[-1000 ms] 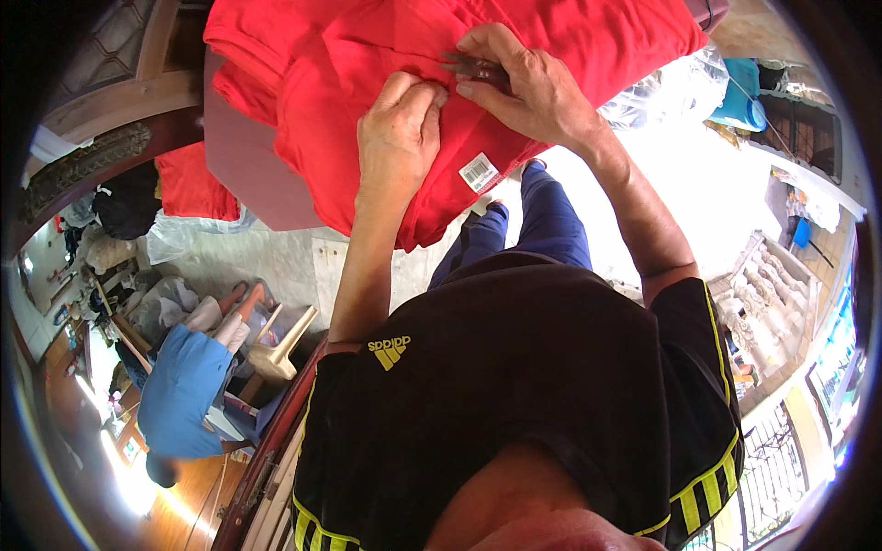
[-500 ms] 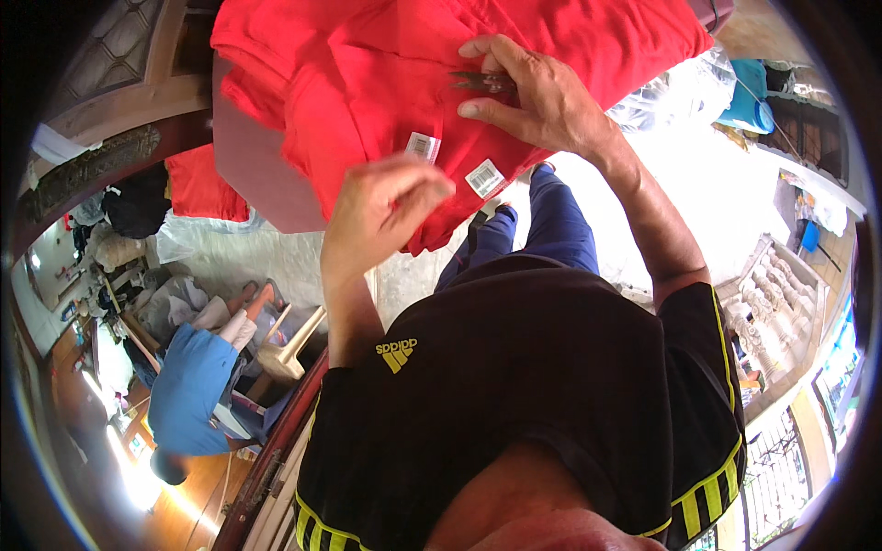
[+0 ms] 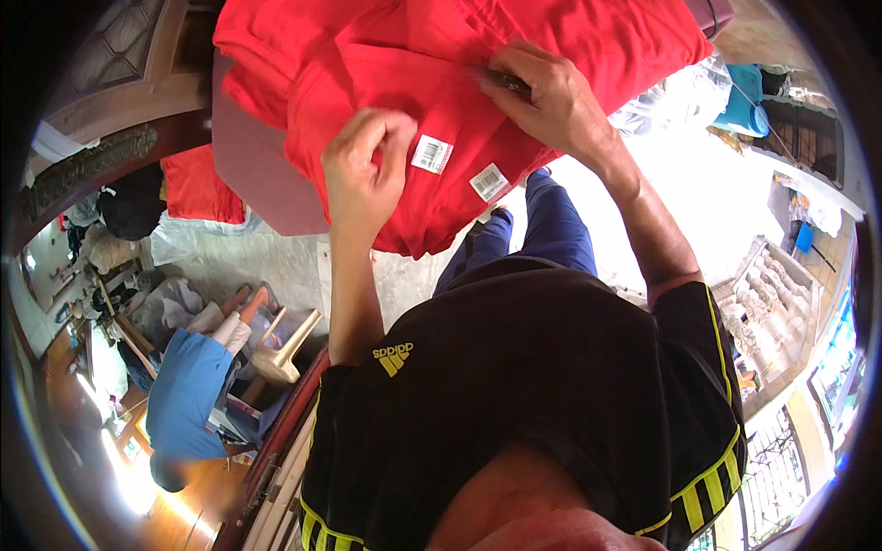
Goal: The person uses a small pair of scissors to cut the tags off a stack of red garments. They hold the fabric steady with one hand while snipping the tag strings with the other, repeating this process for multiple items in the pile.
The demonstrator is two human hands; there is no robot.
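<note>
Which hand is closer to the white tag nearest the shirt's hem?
Left. The left hand is close beside the lower white tag, to its left; the right hand rests higher on the red shirt, farther off.

A red garment (image 3: pixel 478 101) is spread in rumpled folds over a grey surface. Two white tags (image 3: pixel 432 154) are seen near its lower edge.

Matt red cloth garment (image 3: pixel 441 83) carries two white, seemingly paper tags (image 3: pixel 432 153), over a smooth maroon tabletop (image 3: pixel 253 165).
</note>
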